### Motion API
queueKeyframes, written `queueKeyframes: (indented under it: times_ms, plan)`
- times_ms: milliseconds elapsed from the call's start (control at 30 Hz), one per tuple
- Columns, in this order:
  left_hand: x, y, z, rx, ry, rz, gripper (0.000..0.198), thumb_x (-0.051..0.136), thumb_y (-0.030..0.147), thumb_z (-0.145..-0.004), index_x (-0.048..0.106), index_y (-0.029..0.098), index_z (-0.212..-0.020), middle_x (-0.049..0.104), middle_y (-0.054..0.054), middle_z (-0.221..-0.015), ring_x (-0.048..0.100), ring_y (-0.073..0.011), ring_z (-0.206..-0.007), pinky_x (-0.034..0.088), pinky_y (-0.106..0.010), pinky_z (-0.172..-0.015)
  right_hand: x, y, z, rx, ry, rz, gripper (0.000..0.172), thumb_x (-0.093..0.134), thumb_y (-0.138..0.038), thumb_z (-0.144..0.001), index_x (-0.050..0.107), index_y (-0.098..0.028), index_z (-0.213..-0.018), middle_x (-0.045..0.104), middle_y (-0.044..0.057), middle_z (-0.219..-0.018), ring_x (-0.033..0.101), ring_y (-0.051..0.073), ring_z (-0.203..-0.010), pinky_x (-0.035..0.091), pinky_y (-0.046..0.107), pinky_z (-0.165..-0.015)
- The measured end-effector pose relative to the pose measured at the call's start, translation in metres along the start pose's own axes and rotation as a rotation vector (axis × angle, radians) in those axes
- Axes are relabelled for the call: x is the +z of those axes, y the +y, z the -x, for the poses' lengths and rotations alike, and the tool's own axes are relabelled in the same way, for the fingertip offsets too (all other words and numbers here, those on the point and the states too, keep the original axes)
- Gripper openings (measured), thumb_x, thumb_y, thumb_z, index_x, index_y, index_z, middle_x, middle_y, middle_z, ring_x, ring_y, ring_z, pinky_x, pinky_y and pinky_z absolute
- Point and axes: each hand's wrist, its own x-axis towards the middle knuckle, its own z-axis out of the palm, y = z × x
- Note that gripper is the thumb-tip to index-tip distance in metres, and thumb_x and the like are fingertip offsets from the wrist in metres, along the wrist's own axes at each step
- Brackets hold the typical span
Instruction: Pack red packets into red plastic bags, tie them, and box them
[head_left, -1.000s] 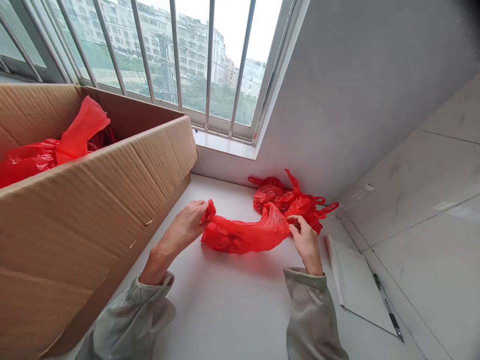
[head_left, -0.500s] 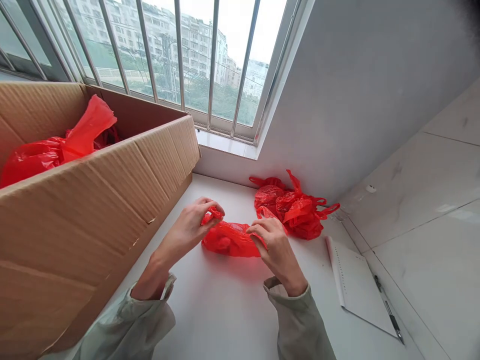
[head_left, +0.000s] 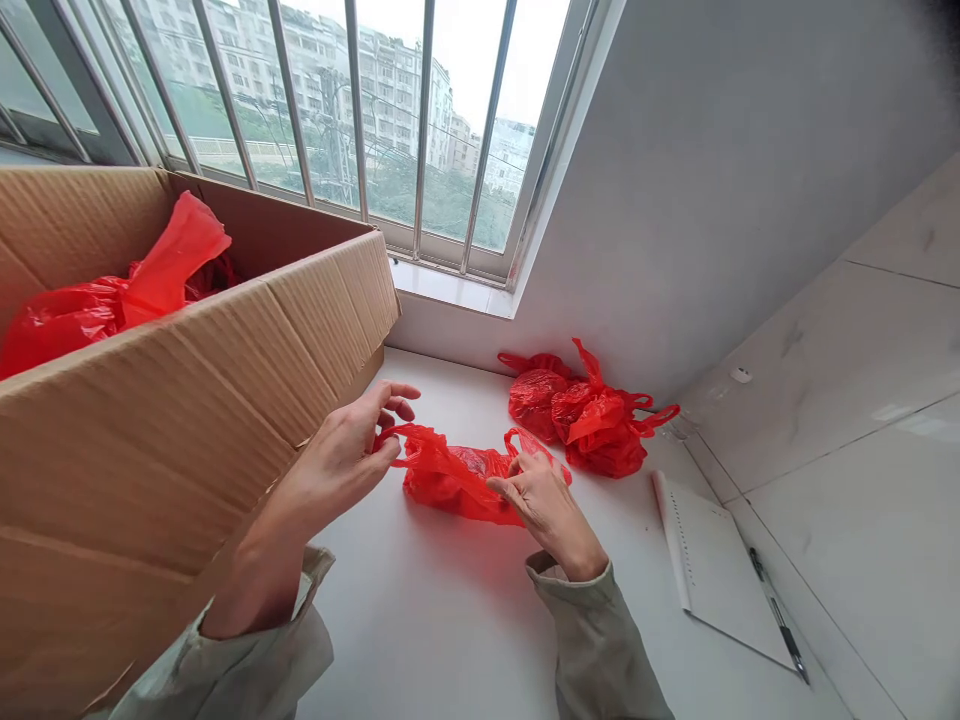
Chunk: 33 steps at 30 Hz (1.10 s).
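A red plastic bag (head_left: 465, 485) with something inside it lies on the white table in front of me. My left hand (head_left: 349, 440) is at its left end, with the bag's handle stretched to it between thumb and curled fingers. At the right end, my right hand (head_left: 544, 500) has thumb and fingers closed on the bag, near a second handle loop that stands up behind it. What the bag contains cannot be made out through the thin plastic.
A large cardboard box (head_left: 247, 400) with red bags (head_left: 75, 315) inside stands on the left. Several tied red bags (head_left: 600, 415) sit against the wall. On the right lie a notebook (head_left: 727, 570) and a pen (head_left: 784, 630). A barred window (head_left: 390, 130) is behind.
My left hand has moved left and drawn the bag's handle out, its fingers less tightly pinched. The right hand has shifted slightly down, still at the bag's right end.
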Motion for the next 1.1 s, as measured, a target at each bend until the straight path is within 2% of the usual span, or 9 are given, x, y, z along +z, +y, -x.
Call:
queueKeyframes:
  times_ms: [67,300,500,600,700,833,933,1000,1100]
  plan:
    - [-0.006,0.006,0.004,0.005,-0.051,0.091,0.037,0.048,0.028,-0.075,0.061,0.024,-0.109,0.067,-0.005,-0.103,0.067,-0.0218,-0.091,0.054,-0.028,-0.064,0.003,-0.003,-0.003,-0.029,0.034,0.003,0.053,0.049,-0.044,-0.099,0.069,-0.022,-0.055,0.065,0.007,-0.095,0.055,0.026,-0.105,0.036,0.057,-0.102]
    - [-0.008,0.018,0.004,-0.054,-0.069,0.299,0.024,0.058,0.038,-0.072,0.066,0.022,-0.089,0.066,-0.004,-0.087,0.064,-0.0198,-0.077,0.055,-0.029,-0.06,0.009,-0.006,0.002,-0.106,-0.151,0.053,0.005,0.082,-0.035,-0.076,0.079,-0.032,-0.074,0.059,0.006,-0.13,0.03,0.039,-0.141,0.014,0.074,-0.11]
    - [-0.016,0.023,0.006,-0.046,-0.018,0.339,0.016,0.056,0.036,-0.071,0.063,0.022,-0.077,0.061,-0.002,-0.079,0.055,-0.016,-0.067,0.05,-0.025,-0.052,0.015,-0.002,-0.003,0.019,0.026,0.105,0.036,0.048,-0.039,-0.1,0.079,-0.03,-0.086,0.062,0.009,-0.129,0.033,0.036,-0.14,0.009,0.077,-0.111]
    - [-0.021,0.025,0.009,0.054,-0.063,0.185,0.019,0.05,0.035,-0.074,0.062,0.023,-0.067,0.06,-0.003,-0.075,0.049,-0.0146,-0.059,0.043,-0.025,-0.049,0.018,0.002,-0.004,0.081,0.161,0.248,0.025,0.067,-0.045,-0.087,0.074,-0.021,-0.09,0.053,0.017,-0.142,0.032,0.043,-0.139,0.008,0.081,-0.107]
    - [-0.018,0.02,0.011,0.142,-0.081,0.027,0.029,0.039,0.029,-0.077,0.064,0.024,-0.063,0.062,-0.003,-0.081,0.05,-0.0146,-0.059,0.044,-0.027,-0.054,0.019,0.003,-0.001,0.067,0.154,0.285,0.043,0.084,-0.049,-0.065,0.068,-0.019,-0.092,0.033,0.021,-0.156,0.018,0.05,-0.144,0.006,0.083,-0.105]
    - [-0.008,0.016,0.023,0.269,-0.061,-0.205,0.032,0.038,0.022,-0.084,0.07,0.027,-0.085,0.062,-0.005,-0.106,0.059,-0.0233,-0.094,0.052,-0.036,-0.079,0.016,-0.002,0.004,0.05,0.05,0.243,0.049,0.085,-0.043,-0.06,0.066,-0.017,-0.098,0.018,0.021,-0.162,0.003,0.051,-0.148,0.003,0.082,-0.106]
    - [0.002,0.037,0.038,0.365,-0.049,-0.277,0.026,0.044,0.022,-0.09,0.068,0.028,-0.097,0.053,-0.006,-0.132,0.042,-0.0318,-0.128,0.05,-0.044,-0.096,0.014,-0.008,0.006,0.046,-0.002,0.217,0.06,0.082,-0.042,-0.064,0.063,-0.018,-0.116,0.011,0.019,-0.165,-0.004,0.05,-0.149,0.002,0.082,-0.107]
    - [0.014,0.058,0.046,0.44,-0.196,-0.212,0.028,0.043,0.017,-0.092,0.066,0.031,-0.1,0.057,-0.004,-0.13,0.045,-0.0289,-0.127,0.049,-0.042,-0.097,0.013,-0.011,0.007,0.029,-0.017,0.2,0.058,0.074,-0.04,-0.074,0.058,-0.021,-0.127,0.008,0.017,-0.166,-0.006,0.047,-0.15,0.003,0.081,-0.107]
    - [0.043,0.071,0.045,0.479,-0.497,-0.135,0.031,0.036,0.008,-0.09,0.062,0.026,-0.092,0.066,-0.005,-0.097,0.06,-0.0221,-0.088,0.052,-0.036,-0.082,0.013,-0.014,0.007,0.021,-0.041,0.212,0.036,0.063,-0.035,-0.086,0.062,-0.019,-0.119,0.009,0.017,-0.166,-0.004,0.044,-0.151,0.004,0.079,-0.109]
